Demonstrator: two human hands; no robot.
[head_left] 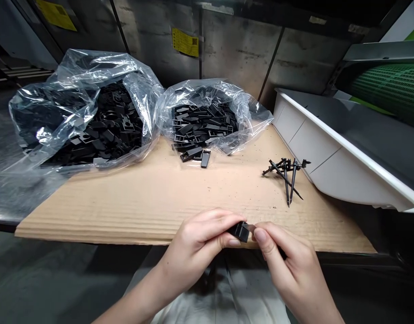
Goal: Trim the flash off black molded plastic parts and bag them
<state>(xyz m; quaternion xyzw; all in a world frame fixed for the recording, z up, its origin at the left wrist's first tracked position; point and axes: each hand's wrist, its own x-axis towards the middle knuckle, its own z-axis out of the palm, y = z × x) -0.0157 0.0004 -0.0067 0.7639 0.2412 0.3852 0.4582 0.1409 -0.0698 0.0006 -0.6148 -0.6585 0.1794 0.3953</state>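
Both hands meet at the near edge of a corrugated cardboard sheet (142,198). My left hand (200,238) pinches a small black plastic part (241,231) between thumb and fingers. My right hand (288,261) is closed on the same part from the right, thumb pressed against its end. Two clear plastic bags stand at the back of the sheet: a large one (88,108) on the left and a smaller one (207,112) in the middle, both full of black plastic pieces. A few pieces (196,155) have spilled out of the smaller bag.
Several thin black spikes (287,173) lie in a loose pile on the cardboard's right side. A white slanted chute (331,135) rises at the right, with a green belt (389,85) behind it. A metal wall with yellow labels (185,42) runs along the back.
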